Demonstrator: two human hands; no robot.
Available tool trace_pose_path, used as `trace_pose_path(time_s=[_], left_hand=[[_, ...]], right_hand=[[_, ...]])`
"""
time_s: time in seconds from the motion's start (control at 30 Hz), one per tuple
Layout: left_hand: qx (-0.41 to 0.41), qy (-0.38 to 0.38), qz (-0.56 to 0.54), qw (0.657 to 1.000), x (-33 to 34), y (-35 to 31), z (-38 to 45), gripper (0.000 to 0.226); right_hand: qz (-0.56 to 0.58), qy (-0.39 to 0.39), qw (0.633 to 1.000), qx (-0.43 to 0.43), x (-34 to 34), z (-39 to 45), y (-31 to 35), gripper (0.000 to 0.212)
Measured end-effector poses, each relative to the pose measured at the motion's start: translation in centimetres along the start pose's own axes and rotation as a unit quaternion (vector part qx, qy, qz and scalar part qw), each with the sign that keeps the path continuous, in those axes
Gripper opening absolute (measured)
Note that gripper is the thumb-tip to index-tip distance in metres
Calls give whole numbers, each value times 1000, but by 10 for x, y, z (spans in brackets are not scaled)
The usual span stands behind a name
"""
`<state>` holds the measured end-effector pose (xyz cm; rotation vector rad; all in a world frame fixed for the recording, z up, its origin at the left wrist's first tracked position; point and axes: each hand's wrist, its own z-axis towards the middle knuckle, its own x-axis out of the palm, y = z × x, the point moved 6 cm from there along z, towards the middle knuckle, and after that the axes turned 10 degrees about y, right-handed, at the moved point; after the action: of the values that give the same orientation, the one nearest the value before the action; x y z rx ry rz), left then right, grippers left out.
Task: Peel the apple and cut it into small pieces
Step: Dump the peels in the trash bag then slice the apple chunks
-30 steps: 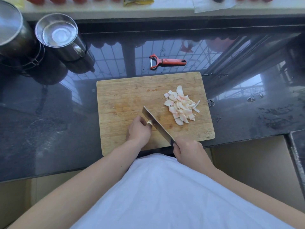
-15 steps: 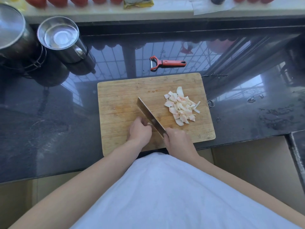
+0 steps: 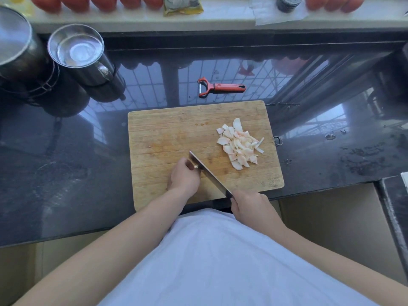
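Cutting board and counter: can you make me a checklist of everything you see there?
Surface: wooden cutting board on a dark glossy countertop.
Job's things: pile of apple pieces on the board's right part; knife blade slanting across the board's near part.
Clutter: red peeler behind the board; two steel cups at far left.
Grippers: left hand curled over something small beside the blade, mostly hidden; right hand grips the knife handle.
Cables: nothing seen.
Surroundings: ledge with red fruits and a packet.
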<state>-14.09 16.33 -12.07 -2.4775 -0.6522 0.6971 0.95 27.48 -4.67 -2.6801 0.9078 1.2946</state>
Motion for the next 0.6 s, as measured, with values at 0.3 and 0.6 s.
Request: trace_pose_path(time_s=[0.3,0.6], left_hand=[[0,0,-15,1000,-1,2,-6,9],[-8,-4,-3,1000,0,8,-4,16]], right_hand=[[58,-78,994,-40,-10,25,23,22],[34,-37,998,-42,-2,-13,8,16]])
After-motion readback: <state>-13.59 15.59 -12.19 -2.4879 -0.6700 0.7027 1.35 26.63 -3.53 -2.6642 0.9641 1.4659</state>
